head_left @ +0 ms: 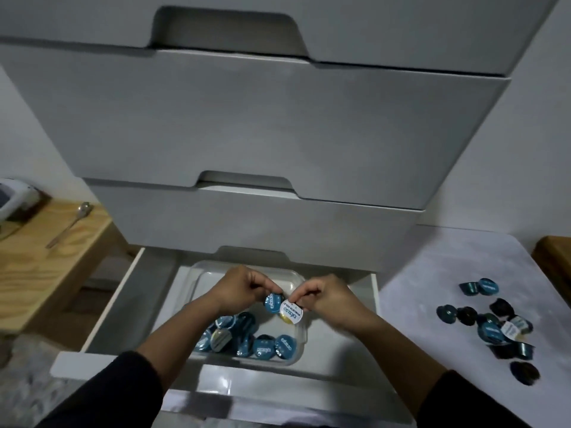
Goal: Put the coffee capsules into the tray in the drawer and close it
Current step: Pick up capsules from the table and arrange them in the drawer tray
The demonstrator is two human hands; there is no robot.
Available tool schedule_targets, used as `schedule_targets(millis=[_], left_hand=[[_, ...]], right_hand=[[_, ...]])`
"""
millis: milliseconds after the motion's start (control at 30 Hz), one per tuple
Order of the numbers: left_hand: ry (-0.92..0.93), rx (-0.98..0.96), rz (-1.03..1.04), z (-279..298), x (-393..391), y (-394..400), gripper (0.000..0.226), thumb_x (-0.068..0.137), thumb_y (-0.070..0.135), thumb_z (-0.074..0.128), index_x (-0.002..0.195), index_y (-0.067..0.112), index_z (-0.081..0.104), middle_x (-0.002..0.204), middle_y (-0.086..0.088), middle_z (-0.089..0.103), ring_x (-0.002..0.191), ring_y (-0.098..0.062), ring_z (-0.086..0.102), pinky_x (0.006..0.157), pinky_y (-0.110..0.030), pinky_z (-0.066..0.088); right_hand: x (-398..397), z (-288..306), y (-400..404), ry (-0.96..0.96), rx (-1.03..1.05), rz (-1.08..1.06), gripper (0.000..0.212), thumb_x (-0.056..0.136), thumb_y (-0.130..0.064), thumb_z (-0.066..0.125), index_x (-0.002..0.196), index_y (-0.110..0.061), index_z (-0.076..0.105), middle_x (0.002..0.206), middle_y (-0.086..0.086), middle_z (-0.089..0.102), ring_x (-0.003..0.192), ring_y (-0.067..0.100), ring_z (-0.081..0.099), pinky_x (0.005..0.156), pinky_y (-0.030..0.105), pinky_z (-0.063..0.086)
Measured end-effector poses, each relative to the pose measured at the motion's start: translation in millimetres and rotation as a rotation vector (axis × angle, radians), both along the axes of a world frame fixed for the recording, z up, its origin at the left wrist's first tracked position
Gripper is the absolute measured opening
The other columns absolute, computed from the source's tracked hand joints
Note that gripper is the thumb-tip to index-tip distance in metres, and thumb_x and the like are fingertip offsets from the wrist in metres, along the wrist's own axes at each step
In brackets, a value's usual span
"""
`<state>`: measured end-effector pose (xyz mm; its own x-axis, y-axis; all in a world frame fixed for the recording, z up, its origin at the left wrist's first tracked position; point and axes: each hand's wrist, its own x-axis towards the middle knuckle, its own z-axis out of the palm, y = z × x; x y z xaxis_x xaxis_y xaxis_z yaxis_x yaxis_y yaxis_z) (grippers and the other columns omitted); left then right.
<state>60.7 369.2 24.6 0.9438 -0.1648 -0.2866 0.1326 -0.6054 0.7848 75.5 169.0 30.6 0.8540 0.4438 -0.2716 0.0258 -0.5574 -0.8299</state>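
The bottom drawer of a grey chest stands pulled out. Inside it sits a clear plastic tray with several blue-lidded coffee capsules lying in its near half. Over the tray's middle, my left hand pinches a blue-lidded capsule. Right beside it, my right hand pinches a white-lidded capsule. The two held capsules touch each other. On the white surface to the right lie several loose capsules, some blue-lidded, some dark.
Closed grey drawers rise above the open one. At the left stands a wooden table with a metal spoon and a white device. Another wooden edge shows at far right.
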Motion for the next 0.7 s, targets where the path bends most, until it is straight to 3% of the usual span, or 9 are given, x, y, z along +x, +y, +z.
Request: schedule_targets(millis=[167, 267, 433, 700], left_hand=[[0.052, 0.096, -0.114, -26.4, 10.6, 18.2, 0.030, 0.083, 0.002, 0.060, 0.090, 0.026, 0.076, 0.094, 0.010, 0.072, 0.080, 0.005, 0.062, 0.069, 0.000, 0.043], [0.068, 0.114, -0.143, -36.2, 14.3, 21.2, 0.032, 0.082, -0.002, 0.056, 0.092, 0.022, 0.076, 0.088, 0.007, 0.071, 0.076, 0.002, 0.060, 0.064, 0.001, 0.043], [0.130, 0.104, -0.159, -44.1, 20.0, 25.6, 0.038, 0.083, 0.000, 0.054, 0.082, 0.031, 0.075, 0.090, 0.008, 0.072, 0.089, -0.008, 0.064, 0.078, -0.018, 0.053], [0.172, 0.152, -0.232, -48.7, 21.4, 26.1, 0.036, 0.085, 0.008, 0.057, 0.076, 0.039, 0.073, 0.099, 0.010, 0.072, 0.095, -0.012, 0.065, 0.089, -0.029, 0.054]], right_hand=[[3.7, -19.6, 21.2, -0.015, -0.137, -0.034, 0.034, 0.081, -0.009, 0.061, 0.065, -0.036, 0.072, 0.079, -0.010, 0.072, 0.081, 0.015, 0.066, 0.079, 0.035, 0.053], [4.7, -25.3, 25.6, -0.037, -0.166, -0.049, 0.023, 0.080, -0.004, 0.060, 0.077, -0.020, 0.076, 0.083, 0.000, 0.074, 0.079, 0.014, 0.065, 0.074, 0.025, 0.051], [9.5, -32.1, 27.1, -0.078, -0.230, -0.032, 0.023, 0.079, 0.002, 0.057, 0.079, -0.011, 0.076, 0.084, 0.005, 0.075, 0.072, 0.007, 0.062, 0.062, 0.005, 0.044], [12.8, -40.5, 36.5, -0.098, -0.318, 0.082, 0.026, 0.075, 0.005, 0.054, 0.080, -0.009, 0.075, 0.086, 0.007, 0.074, 0.065, -0.003, 0.053, 0.061, -0.003, 0.036]])
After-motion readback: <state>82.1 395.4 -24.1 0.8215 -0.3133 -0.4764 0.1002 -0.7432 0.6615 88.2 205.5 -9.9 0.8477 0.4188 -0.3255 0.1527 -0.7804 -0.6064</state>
